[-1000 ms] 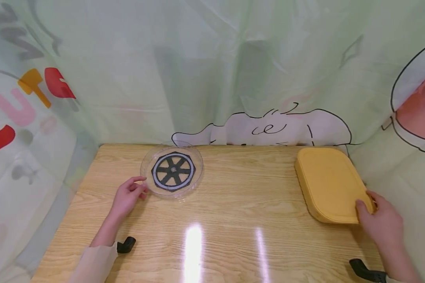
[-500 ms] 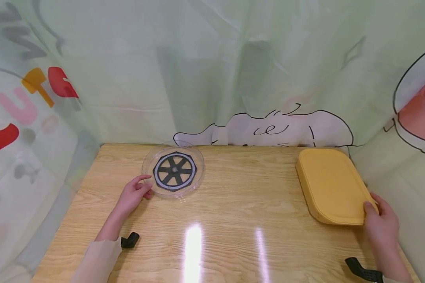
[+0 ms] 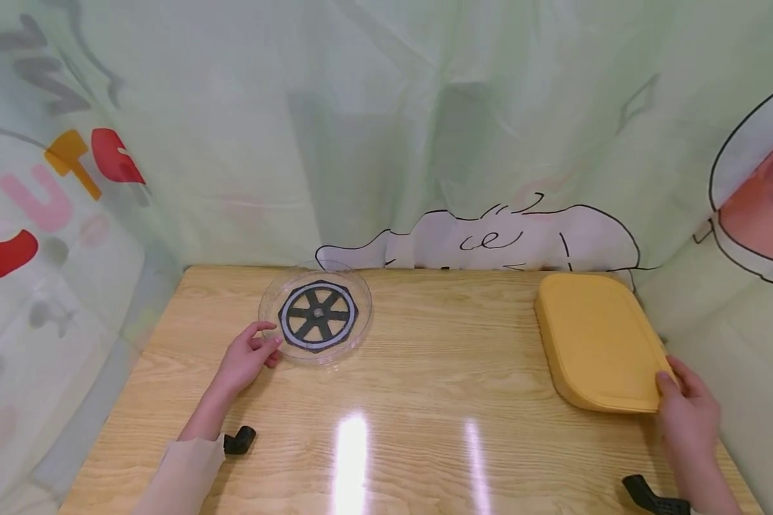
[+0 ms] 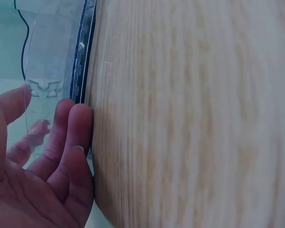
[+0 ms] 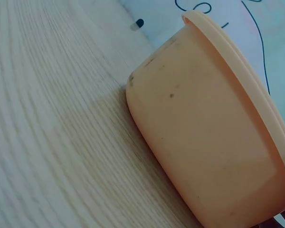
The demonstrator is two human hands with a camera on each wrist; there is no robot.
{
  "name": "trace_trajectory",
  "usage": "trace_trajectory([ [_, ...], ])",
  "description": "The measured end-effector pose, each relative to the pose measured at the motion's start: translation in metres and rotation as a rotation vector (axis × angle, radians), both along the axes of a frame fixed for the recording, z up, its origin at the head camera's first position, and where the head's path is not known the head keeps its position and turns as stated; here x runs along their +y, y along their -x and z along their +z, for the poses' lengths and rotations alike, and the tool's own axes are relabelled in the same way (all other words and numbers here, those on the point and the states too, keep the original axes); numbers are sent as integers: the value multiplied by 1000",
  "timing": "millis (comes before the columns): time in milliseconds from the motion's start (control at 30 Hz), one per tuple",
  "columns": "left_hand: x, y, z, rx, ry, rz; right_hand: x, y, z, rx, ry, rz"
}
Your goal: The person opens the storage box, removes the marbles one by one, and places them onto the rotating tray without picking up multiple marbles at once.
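Note:
At the back left of the tabletop lies a clear round tray point(image 3: 363, 325) with a black spoked wheel shape point(image 3: 318, 315) and a pale ring in its middle. My left hand point(image 3: 245, 357) pinches its near left rim; the left wrist view has the fingertips point(image 4: 80, 118) low against the tray's edge, close to the wood, and another finger behind the clear wall. On the right stands a yellow lidded container point(image 3: 602, 343), a rounded box with some dark specks on its side. My right hand point(image 3: 691, 408) grips its near right corner, thumb over the lid, the other fingers mostly hidden beyond the edge.
The wooden table point(image 3: 425, 372) reflects two bright light streaks near its front. A pale green curtain point(image 3: 373, 129) with cartoon prints hangs along the back and both sides, close behind the tray and container. Black wrist mounts point(image 3: 240, 440) stick out from the sleeves.
The view shifts slightly. My right hand and the yellow container move a little to the right, then slightly back left. My left hand stays at the tray's rim.

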State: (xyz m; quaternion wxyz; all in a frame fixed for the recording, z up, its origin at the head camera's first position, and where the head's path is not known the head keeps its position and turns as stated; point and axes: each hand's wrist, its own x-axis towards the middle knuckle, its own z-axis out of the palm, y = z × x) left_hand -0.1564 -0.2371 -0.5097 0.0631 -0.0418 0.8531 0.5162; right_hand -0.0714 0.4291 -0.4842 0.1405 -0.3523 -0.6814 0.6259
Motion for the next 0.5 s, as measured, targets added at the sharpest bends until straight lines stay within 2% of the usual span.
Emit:
trace_trajectory([
  [267, 0, -1, 1, -13, 5, 5, -17, -6, 6, 102, 5, -23],
  [500, 1, -2, 2, -13, 9, 2, -34, -5, 12, 74, -94, -1],
])
